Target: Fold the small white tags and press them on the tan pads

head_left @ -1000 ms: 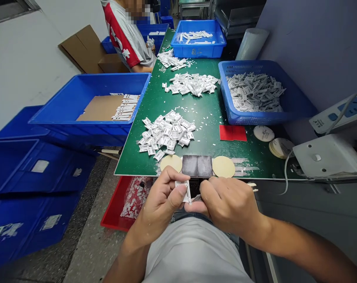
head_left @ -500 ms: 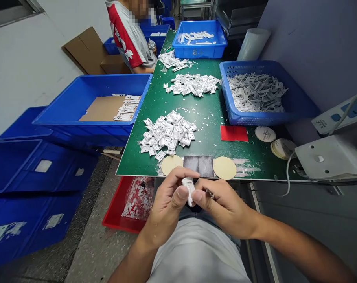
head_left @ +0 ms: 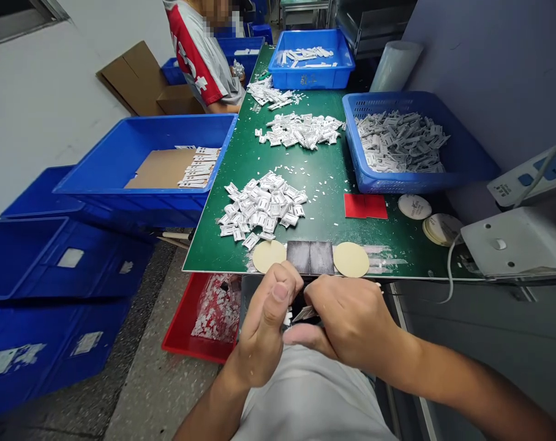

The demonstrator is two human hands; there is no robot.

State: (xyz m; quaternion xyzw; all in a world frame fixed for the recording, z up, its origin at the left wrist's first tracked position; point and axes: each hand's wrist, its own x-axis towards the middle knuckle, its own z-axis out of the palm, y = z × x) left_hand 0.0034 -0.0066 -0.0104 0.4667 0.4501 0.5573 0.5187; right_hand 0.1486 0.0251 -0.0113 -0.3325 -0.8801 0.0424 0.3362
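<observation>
My left hand (head_left: 269, 312) is closed around a small white plastic part (head_left: 288, 316), most of it hidden by the fingers. Beside it my right hand (head_left: 351, 321) is curled around a thin metal tool (head_left: 304, 313), whose flat tip points toward the white part. Both hands are just off the table's front edge. Behind them lie two cream discs (head_left: 269, 256) and a dark square pad (head_left: 310, 257). A pile of white parts (head_left: 262, 207) rests on the green table (head_left: 324, 223).
Farther back are another white pile (head_left: 303, 131), a blue basket (head_left: 358, 147) of parts and a blue bin (head_left: 312, 78). Red pads (head_left: 365, 206) and a power strip (head_left: 535, 177) are right. A blue crate (head_left: 135, 191) and a co-worker's sleeve (head_left: 193, 55) are left; a red tray (head_left: 186, 331) sits below.
My right hand has turned over, its knuckles now up, and the tool's tip shows between the hands. My left fingers have curled further, covering most of the white part.
</observation>
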